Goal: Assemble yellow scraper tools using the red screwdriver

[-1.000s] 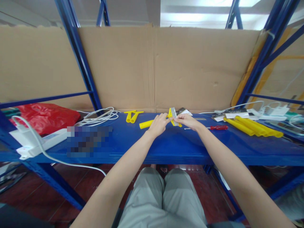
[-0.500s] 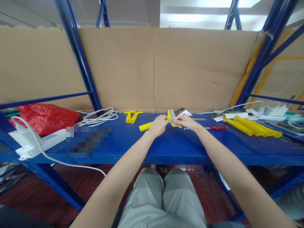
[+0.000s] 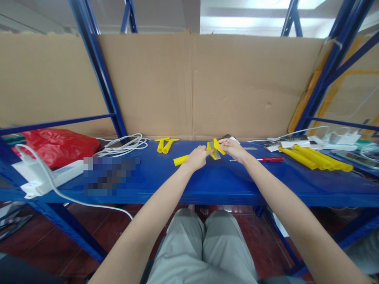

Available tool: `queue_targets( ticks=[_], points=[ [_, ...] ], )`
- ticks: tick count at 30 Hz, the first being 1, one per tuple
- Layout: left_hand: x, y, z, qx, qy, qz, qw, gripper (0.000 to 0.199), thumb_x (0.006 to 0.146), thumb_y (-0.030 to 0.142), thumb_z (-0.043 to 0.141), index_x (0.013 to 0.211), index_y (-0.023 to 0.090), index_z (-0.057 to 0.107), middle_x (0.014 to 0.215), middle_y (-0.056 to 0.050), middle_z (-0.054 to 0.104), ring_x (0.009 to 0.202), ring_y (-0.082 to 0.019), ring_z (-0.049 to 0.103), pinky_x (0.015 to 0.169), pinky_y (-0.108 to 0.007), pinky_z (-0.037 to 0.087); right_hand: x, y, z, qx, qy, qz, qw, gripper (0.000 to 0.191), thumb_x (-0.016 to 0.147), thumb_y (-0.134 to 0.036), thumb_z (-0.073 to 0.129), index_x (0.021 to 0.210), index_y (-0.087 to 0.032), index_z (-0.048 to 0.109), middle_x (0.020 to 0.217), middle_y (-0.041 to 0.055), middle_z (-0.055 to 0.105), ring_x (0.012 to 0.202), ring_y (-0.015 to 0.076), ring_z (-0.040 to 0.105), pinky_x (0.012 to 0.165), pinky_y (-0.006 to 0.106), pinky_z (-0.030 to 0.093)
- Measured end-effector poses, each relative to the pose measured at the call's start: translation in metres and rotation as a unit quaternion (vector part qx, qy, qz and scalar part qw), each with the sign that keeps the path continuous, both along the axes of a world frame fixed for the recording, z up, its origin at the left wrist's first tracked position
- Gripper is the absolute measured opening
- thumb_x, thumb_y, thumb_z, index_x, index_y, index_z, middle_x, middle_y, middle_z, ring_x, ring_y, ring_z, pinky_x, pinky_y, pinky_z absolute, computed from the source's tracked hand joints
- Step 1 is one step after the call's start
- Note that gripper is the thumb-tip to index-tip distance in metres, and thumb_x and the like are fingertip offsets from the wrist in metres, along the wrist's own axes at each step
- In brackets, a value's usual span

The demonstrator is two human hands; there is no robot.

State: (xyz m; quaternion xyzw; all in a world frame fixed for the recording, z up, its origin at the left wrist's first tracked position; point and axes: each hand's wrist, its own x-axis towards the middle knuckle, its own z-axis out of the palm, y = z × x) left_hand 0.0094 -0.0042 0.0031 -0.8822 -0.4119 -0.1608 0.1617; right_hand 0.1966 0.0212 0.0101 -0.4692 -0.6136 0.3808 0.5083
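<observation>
My left hand [image 3: 197,157] is closed round a yellow handle [image 3: 181,159], whose rounded end sticks out to the left. At the handle's right end, a metal blade [image 3: 216,152] lies against the yellow head, just past my left fingertips. My right hand [image 3: 232,148] pinches a separate flat yellow piece [image 3: 219,146], held close to the blade and slightly tilted. Below my right wrist lies a screwdriver [image 3: 272,159] with a red handle, its shaft partly hidden by the arm.
Two yellow T-shaped tools [image 3: 166,146] lie at the back left of the blue table [image 3: 166,179]. Several yellow handles [image 3: 315,157] rest at the right beside small packets. A power strip [image 3: 59,177], white cables [image 3: 127,145] and a red bag [image 3: 60,146] are at the left.
The flat yellow piece now shows in my right hand, beside the blade. The blade, previously pinched by my right fingers, now lies against the yellow head. My left hand has hardly moved.
</observation>
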Motion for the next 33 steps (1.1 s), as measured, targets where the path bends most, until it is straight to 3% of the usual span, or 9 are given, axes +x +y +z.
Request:
queue_targets(
  ticks=[4, 8, 12, 20, 27, 33],
  points=[
    [0.000, 0.000, 0.000, -0.006, -0.001, -0.005, 1.000, 0.053, 0.082, 0.002, 0.036, 0.126, 0.021, 0.058, 0.097, -0.011, 0.057, 0.094, -0.021, 0.054, 0.084, -0.034, 0.044, -0.010, -0.002, -0.003, -0.004, -0.040, 0.006, 0.999, 0.022, 0.071, -0.008, 0.060, 0.092, -0.016, 0.058, 0.075, 0.0002, 0.063, 0.064, 0.0093, 0.058, 0.062, 0.021, 0.048],
    [-0.001, 0.000, 0.000, -0.007, -0.002, -0.005, 1.000, 0.049, 0.083, 0.003, 0.036, 0.122, 0.019, 0.061, 0.095, -0.011, 0.058, 0.093, -0.021, 0.054, 0.084, -0.034, 0.045, -0.012, 0.000, -0.006, 0.044, -0.096, -0.027, 0.994, 0.021, 0.071, -0.010, 0.062, 0.092, -0.016, 0.062, 0.086, 0.0030, 0.064, 0.071, 0.0104, 0.059, 0.066, 0.022, 0.048],
    [-0.001, 0.001, -0.001, -0.007, -0.002, 0.000, 1.000, 0.049, 0.083, 0.003, 0.036, 0.121, 0.019, 0.061, 0.096, -0.011, 0.058, 0.094, -0.021, 0.054, 0.086, -0.034, 0.045, -0.012, 0.006, -0.011, 0.091, -0.157, -0.008, 0.983, 0.021, 0.074, -0.012, 0.058, 0.094, -0.014, 0.066, 0.085, 0.0045, 0.065, 0.069, 0.0118, 0.059, 0.066, 0.024, 0.048],
    [-0.001, -0.001, 0.000, -0.018, -0.021, 0.006, 1.000, 0.051, 0.081, 0.000, 0.038, 0.123, 0.019, 0.059, 0.099, -0.011, 0.060, 0.095, -0.020, 0.057, 0.086, -0.033, 0.045, -0.013, 0.016, -0.018, 0.252, -0.308, -0.015, 0.917, 0.023, 0.082, -0.014, 0.050, 0.091, -0.016, 0.071, 0.089, 0.0094, 0.067, 0.084, 0.0195, 0.059, 0.081, 0.035, 0.045],
    [-0.002, 0.001, -0.001, -0.009, -0.022, 0.011, 1.000, 0.047, 0.081, 0.000, 0.039, 0.118, 0.018, 0.063, 0.097, -0.011, 0.061, 0.094, -0.020, 0.058, 0.086, -0.032, 0.046, -0.014, 0.009, -0.018, 0.280, -0.384, 0.030, 0.879, 0.024, 0.088, -0.026, 0.049, 0.095, -0.015, 0.070, 0.082, 0.0081, 0.062, 0.084, 0.0192, 0.053, 0.080, 0.033, 0.043],
    [-0.001, 0.001, -0.001, -0.014, -0.024, 0.011, 1.000, 0.048, 0.081, -0.001, 0.039, 0.119, 0.018, 0.062, 0.097, -0.011, 0.061, 0.093, -0.020, 0.058, 0.085, -0.032, 0.046, -0.018, 0.008, -0.021, 0.274, -0.428, 0.005, 0.861, 0.026, 0.089, -0.017, 0.045, 0.102, -0.013, 0.067, 0.086, 0.0089, 0.055, 0.087, 0.0193, 0.051, 0.082, 0.031, 0.042]
  ],
)
